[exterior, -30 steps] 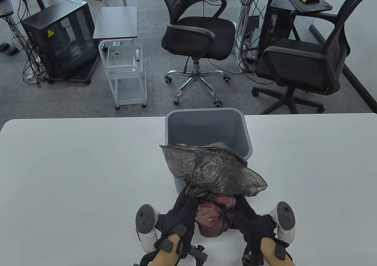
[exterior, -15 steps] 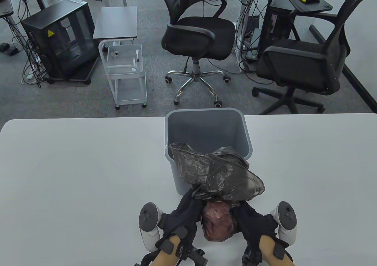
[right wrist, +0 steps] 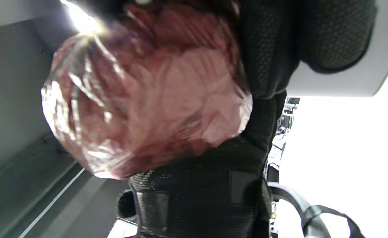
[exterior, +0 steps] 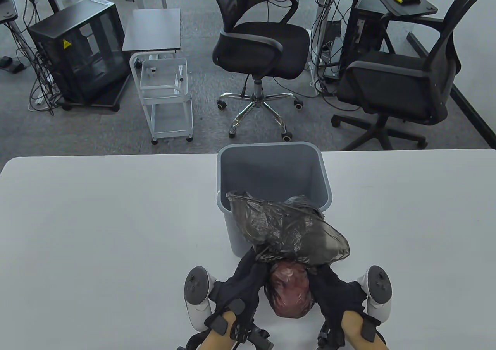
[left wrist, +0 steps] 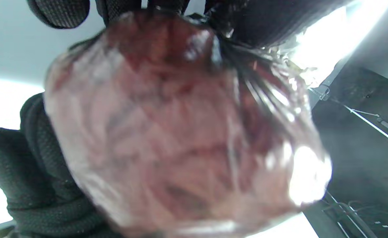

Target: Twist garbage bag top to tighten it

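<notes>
A thin dark garbage bag (exterior: 288,232) is held in front of the grey bin (exterior: 271,175). Its loose top fans out above the hands and drapes over the bin's near rim. Below the hands its round reddish bulge of contents (exterior: 291,294) hangs; it fills the left wrist view (left wrist: 180,132) and the right wrist view (right wrist: 141,96). My left hand (exterior: 248,278) grips the bag's neck from the left. My right hand (exterior: 327,284) grips it from the right. The neck itself is hidden between my fingers.
The white table (exterior: 97,230) spreads wide on both sides of the bin. Beyond its far edge stand two black office chairs (exterior: 263,52), a small white cart (exterior: 166,94) and a black cabinet (exterior: 77,52).
The bag's loose top has drawn in narrower and shifted right. The reddish bulge below my hands has turned and become rounder and tighter. Both hands stay at the neck.
</notes>
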`<state>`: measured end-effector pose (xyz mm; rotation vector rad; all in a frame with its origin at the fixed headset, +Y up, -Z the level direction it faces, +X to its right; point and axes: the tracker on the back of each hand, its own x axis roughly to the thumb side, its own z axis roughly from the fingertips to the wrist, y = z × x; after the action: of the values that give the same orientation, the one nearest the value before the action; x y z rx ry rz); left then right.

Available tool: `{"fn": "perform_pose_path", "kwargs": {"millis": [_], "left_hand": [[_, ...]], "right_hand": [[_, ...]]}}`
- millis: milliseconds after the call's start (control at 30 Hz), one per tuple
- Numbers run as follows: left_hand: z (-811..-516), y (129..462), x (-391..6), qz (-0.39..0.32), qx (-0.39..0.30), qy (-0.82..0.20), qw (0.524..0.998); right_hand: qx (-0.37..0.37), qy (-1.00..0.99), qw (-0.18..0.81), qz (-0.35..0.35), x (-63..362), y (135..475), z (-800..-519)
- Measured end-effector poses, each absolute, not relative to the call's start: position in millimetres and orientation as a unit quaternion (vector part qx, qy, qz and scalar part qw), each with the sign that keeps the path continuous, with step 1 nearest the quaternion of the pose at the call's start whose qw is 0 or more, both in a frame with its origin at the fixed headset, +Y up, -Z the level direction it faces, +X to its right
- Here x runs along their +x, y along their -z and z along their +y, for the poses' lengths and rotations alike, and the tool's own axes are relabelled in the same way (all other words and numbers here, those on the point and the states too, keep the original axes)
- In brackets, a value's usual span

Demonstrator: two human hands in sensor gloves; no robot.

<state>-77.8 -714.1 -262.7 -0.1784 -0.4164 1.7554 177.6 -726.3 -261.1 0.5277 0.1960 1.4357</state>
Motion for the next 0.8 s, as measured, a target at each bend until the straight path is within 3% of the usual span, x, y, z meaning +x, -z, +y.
{"fn": "perform_pose_path", "kwargs": {"millis": [167, 433, 667, 800], "left_hand": [[-717, 261, -80, -0.136, -0.06, -0.758, 0.635], [-717, 259, -87, -0.097, -0.033, -0.756, 0.646], [-714, 261, -82, -0.149, -0.056, -0.766, 0.623], [-716, 258, -81, -0.124, -0.046, -0.768, 0.626]], "right_hand": [[0.24, -0.657, 0.708, 0.1, 175, 260, -729], [0.318, -0.687, 0.646, 0.099, 166, 257, -719], [0.234, -0.642, 0.725, 0.087, 175, 260, -729], [0.23, -0.65, 0.715, 0.111, 175, 260, -731]]}}
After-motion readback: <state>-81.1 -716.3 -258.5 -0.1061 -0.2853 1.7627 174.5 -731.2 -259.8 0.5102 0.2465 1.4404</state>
